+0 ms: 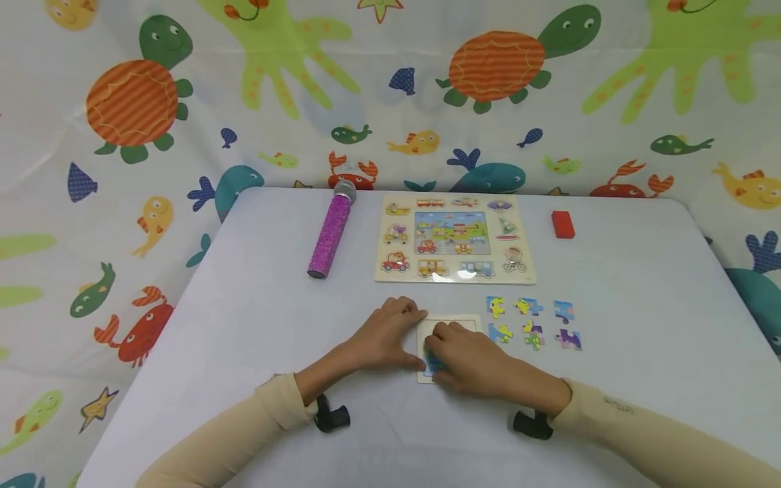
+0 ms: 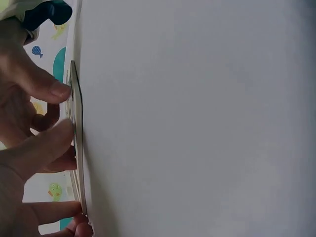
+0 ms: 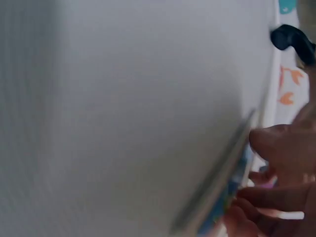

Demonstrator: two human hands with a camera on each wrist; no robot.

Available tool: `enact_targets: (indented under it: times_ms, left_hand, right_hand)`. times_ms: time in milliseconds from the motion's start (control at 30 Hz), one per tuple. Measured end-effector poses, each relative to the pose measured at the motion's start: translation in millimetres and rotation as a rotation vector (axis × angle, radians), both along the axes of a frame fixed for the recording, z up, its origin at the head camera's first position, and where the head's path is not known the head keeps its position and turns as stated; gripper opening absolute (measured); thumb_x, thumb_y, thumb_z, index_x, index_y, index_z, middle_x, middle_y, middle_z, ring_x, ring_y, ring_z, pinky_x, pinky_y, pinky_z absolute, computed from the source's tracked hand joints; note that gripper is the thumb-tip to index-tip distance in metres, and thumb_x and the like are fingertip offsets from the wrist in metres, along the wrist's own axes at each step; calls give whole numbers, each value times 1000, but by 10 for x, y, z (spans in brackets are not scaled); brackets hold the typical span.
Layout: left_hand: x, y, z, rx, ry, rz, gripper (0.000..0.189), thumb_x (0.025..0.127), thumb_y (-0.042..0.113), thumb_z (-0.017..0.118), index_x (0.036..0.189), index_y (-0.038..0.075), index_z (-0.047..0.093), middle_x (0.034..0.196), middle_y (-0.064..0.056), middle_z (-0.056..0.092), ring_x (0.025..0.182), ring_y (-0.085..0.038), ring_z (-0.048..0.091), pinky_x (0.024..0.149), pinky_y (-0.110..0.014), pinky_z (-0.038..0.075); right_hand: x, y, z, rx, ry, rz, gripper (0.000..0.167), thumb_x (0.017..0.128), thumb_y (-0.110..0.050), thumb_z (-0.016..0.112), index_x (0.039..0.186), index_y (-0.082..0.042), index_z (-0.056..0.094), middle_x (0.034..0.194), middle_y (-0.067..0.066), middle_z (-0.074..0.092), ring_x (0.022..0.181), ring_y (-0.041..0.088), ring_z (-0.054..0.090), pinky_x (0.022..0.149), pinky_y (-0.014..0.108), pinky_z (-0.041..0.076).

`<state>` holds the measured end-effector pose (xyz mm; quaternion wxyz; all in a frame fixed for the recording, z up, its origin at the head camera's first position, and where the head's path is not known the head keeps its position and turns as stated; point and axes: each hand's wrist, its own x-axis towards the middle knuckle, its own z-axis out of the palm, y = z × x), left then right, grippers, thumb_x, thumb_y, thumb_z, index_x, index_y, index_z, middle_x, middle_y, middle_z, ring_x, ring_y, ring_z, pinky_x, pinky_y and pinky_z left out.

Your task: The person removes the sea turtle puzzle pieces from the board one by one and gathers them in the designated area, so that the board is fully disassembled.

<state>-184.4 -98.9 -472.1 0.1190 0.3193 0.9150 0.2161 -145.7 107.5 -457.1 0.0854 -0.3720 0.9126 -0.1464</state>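
A small wooden puzzle board (image 1: 451, 317) lies on the white table, with blue picture pieces (image 1: 432, 364) in its lower left part. My left hand (image 1: 383, 335) holds the board by its left side, thumb at the near corner and fingers at the far one. Over the board's middle, my right hand (image 1: 470, 358) has its fingers and thumb bent together on a puzzle piece, mostly hidden beneath them. Seen from the left wrist, the board (image 2: 78, 143) appears edge-on beside the fingertips. Several loose puzzle pieces (image 1: 533, 335) lie right of the board in two rows.
Behind the hands lies a larger wooden vehicle puzzle (image 1: 454, 272). A glittery purple microphone-shaped tube (image 1: 329, 237) lies to its left, a red block (image 1: 563, 224) to its right. A sea-animal print cloth (image 1: 378, 61) hangs behind the table.
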Motion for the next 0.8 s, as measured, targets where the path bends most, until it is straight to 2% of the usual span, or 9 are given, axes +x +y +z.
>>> enact_targets:
  times_ms: [167,300,467,633,800]
  left_hand:
    - [3,-26,7,-57,33,-72,100,68,46,95,146,0,53,127,-9,52,112,-24,45,91,-41,45]
    - [1,-23,12,-71,39,-82,100,69,47,94,147,0,52,127,-9,51,112,-24,44,91,-40,44]
    - [2,-19,12,-77,33,-78,102,68,47,94,148,0,51,127,-8,51,112,-23,43,93,-39,43]
    - [-2,-18,7,-73,26,-68,102,68,46,95,148,1,50,126,-7,51,112,-23,43,93,-39,43]
    - [9,-20,8,-58,19,-72,102,68,46,95,148,0,51,125,-8,52,111,-23,43,92,-39,43]
  right_hand:
    - [-7,-49,-77,-35,-32,-34,37,82,-15,85,112,-3,67,98,2,56,86,17,50,67,28,45]
    - [-42,-73,-100,-79,-107,-79,36,81,-11,85,110,-4,65,94,1,56,83,16,50,71,30,46]
    - [-63,-82,-119,-162,-190,-120,33,79,-4,84,99,-10,60,82,-4,54,77,14,49,69,30,44]
    - [-26,-80,-128,-217,-185,-147,34,78,-1,84,96,-12,57,79,-6,51,76,14,49,68,30,43]
    - [25,-51,-162,-262,-165,-180,29,83,0,80,94,-15,58,77,-9,51,73,11,49,66,27,43]
